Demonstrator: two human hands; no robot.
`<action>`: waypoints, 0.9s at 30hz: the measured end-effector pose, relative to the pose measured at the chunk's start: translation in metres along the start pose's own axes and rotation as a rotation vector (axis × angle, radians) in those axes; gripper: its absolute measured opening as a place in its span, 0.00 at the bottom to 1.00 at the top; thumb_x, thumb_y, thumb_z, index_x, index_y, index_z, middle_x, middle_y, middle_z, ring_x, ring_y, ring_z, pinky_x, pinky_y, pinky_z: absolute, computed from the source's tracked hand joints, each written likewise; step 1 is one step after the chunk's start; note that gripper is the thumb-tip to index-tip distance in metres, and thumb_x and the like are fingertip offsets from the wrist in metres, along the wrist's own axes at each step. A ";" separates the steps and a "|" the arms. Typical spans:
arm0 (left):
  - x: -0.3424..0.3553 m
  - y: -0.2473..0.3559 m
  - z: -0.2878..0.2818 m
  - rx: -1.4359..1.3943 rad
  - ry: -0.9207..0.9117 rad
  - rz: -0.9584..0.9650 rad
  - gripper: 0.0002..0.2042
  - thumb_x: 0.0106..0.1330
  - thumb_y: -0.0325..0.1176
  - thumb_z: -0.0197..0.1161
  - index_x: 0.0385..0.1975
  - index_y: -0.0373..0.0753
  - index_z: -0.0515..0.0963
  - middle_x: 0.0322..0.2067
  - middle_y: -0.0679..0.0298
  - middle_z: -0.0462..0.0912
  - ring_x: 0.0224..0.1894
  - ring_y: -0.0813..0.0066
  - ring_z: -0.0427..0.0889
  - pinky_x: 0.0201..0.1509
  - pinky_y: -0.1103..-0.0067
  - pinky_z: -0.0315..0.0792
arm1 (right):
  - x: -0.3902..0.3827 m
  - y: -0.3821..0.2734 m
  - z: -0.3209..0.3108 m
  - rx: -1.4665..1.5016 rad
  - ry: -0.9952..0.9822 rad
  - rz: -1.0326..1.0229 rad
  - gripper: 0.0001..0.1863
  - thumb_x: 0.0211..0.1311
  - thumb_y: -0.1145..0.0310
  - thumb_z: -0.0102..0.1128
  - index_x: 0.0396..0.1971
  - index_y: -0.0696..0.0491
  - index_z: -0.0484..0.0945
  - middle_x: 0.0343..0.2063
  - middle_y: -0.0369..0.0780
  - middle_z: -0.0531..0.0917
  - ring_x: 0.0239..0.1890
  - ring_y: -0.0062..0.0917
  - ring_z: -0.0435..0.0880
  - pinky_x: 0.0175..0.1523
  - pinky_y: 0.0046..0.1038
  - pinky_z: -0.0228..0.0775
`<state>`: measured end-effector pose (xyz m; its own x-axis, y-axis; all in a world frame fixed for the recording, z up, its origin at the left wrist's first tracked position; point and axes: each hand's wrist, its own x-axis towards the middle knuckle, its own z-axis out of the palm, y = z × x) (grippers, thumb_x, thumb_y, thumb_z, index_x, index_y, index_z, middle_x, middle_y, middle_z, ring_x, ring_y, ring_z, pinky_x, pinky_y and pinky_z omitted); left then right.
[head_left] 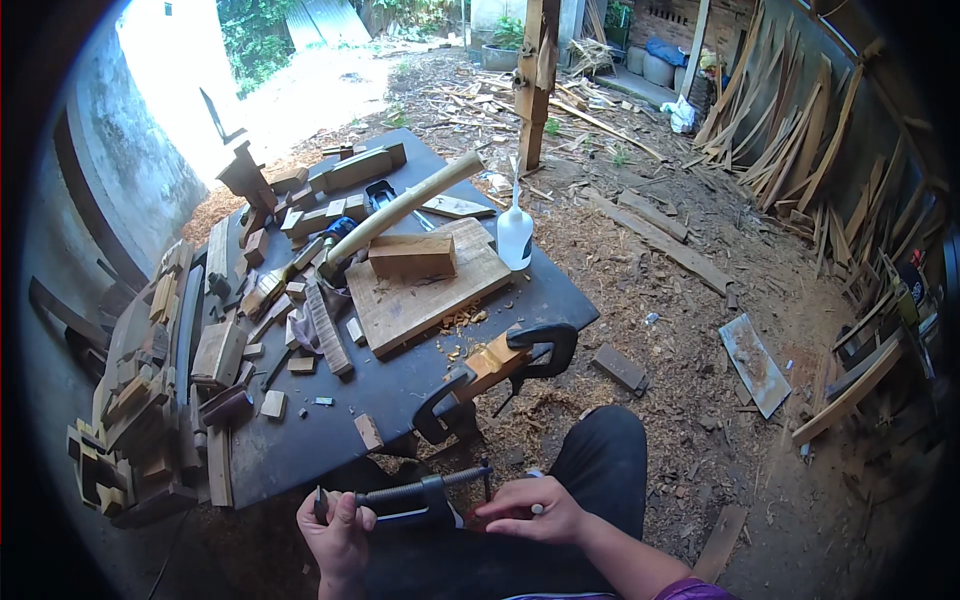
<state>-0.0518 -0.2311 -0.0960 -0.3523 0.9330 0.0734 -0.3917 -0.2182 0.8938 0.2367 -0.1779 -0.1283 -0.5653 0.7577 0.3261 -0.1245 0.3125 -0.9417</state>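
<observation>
The clamp (430,502) sits over the lap (450,570), just off the near edge of the worktop (300,450), its screw (400,491) tilted slightly up toward the right. The left hand (338,532) is closed on the clamp's left end, thumb against fingers. The right hand (548,508) is curled just beside the crossbar (487,482); whether it grips anything cannot be determined (a small pale tip (537,509) shows at its fingers). Expect a heavy, stiff, robust part; smooth metal may slip if oily. Support it by the dark frame (437,492); turn it by the crossbar. Similar clamps (562,348) hold a wooden block (490,365) at the worktop edge.
</observation>
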 end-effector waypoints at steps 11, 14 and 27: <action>-0.007 0.005 0.004 0.021 -0.090 -0.052 0.22 0.67 0.24 0.71 0.18 0.43 0.61 0.17 0.71 0.68 0.18 0.83 0.68 0.23 0.79 0.72 | 0.003 0.012 -0.013 0.865 0.135 0.331 0.30 0.80 0.51 0.49 0.63 0.63 0.75 0.29 0.31 0.71 0.25 0.11 0.63 0.29 0.15 0.58; -0.006 0.003 0.002 0.074 -0.067 -0.020 0.21 0.68 0.24 0.69 0.20 0.43 0.61 0.18 0.72 0.66 0.19 0.84 0.67 0.23 0.79 0.71 | 0.001 0.005 -0.017 0.735 0.087 0.146 0.29 0.79 0.50 0.51 0.60 0.63 0.78 0.29 0.33 0.75 0.27 0.14 0.70 0.31 0.18 0.64; -0.003 0.003 0.003 0.076 -0.136 0.015 0.22 0.66 0.24 0.72 0.20 0.43 0.61 0.18 0.71 0.67 0.19 0.84 0.70 0.23 0.80 0.73 | 0.009 0.023 -0.018 0.809 -0.015 0.499 0.38 0.81 0.41 0.37 0.72 0.60 0.65 0.25 0.28 0.66 0.23 0.09 0.61 0.28 0.17 0.64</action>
<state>-0.0498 -0.2337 -0.0921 -0.2371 0.9611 0.1413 -0.3202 -0.2146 0.9227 0.2432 -0.1533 -0.1450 -0.7157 0.6871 -0.1252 -0.3895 -0.5415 -0.7451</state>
